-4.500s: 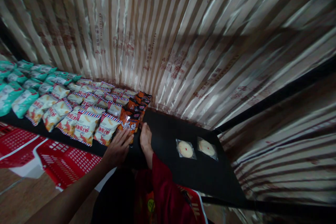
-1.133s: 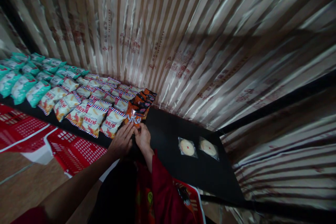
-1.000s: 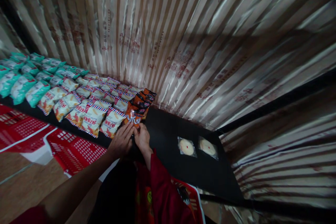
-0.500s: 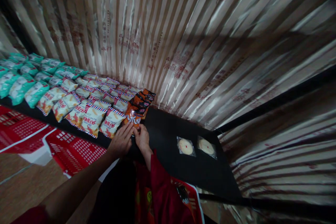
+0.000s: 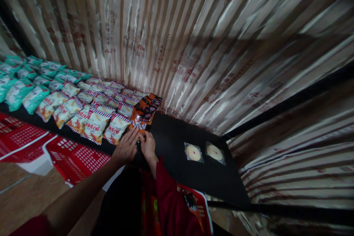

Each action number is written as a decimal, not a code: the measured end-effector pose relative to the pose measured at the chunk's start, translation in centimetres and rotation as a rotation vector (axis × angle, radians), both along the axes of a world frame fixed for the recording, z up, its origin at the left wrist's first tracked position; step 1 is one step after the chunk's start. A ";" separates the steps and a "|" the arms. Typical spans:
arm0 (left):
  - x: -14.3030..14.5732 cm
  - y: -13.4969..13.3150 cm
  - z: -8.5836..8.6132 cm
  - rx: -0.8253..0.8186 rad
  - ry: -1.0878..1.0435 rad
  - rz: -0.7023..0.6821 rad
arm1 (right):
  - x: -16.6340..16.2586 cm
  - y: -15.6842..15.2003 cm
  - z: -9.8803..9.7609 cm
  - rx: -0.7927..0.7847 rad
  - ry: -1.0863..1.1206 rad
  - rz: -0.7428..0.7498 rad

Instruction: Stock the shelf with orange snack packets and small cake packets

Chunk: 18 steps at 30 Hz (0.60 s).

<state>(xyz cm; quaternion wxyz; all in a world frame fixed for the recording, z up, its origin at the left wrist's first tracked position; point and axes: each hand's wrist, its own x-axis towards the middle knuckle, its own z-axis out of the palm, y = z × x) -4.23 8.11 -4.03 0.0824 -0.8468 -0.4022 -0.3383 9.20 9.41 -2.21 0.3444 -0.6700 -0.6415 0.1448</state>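
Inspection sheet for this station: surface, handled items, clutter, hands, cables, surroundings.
Surface: black shelf, matte.
Handled items: orange packets, lined up front to back.
Clutter: cream packets and teal packets to the left; two wrapped round items to the right.
Hands: left hand and right hand both at the front orange packet's lower edge; grip unclear.
Cables: none identifiable.
Surroundings: pleated curtain behind, red baskets below.

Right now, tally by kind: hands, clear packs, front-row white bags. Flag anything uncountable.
Hands (left hand, right hand): 2
Clear packs: 2
Front-row white bags: 5
Total: 9
Not counted: orange bags, which overlap; teal bags, overlapping and cut off by the picture edge.
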 end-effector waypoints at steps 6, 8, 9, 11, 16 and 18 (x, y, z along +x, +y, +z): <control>-0.2 -0.4 0.4 0.004 -0.040 -0.012 | 0.1 -1.8 0.6 0.045 0.137 -0.048; -0.3 -0.5 0.4 0.010 -0.039 -0.019 | 0.2 -2.7 0.7 0.050 0.149 -0.058; -0.3 -0.5 0.4 0.014 -0.036 -0.024 | 0.3 -3.2 0.7 0.051 0.148 -0.060; -0.4 -0.6 0.5 0.024 -0.023 -0.029 | 0.5 -4.2 0.6 0.054 0.144 -0.066; -0.2 -1.2 0.7 0.038 -0.025 -0.019 | 0.9 -7.1 0.0 0.065 0.154 -0.083; 0.7 -2.2 0.6 0.013 -0.059 -0.002 | 1.2 -8.3 -0.1 0.062 0.163 -0.093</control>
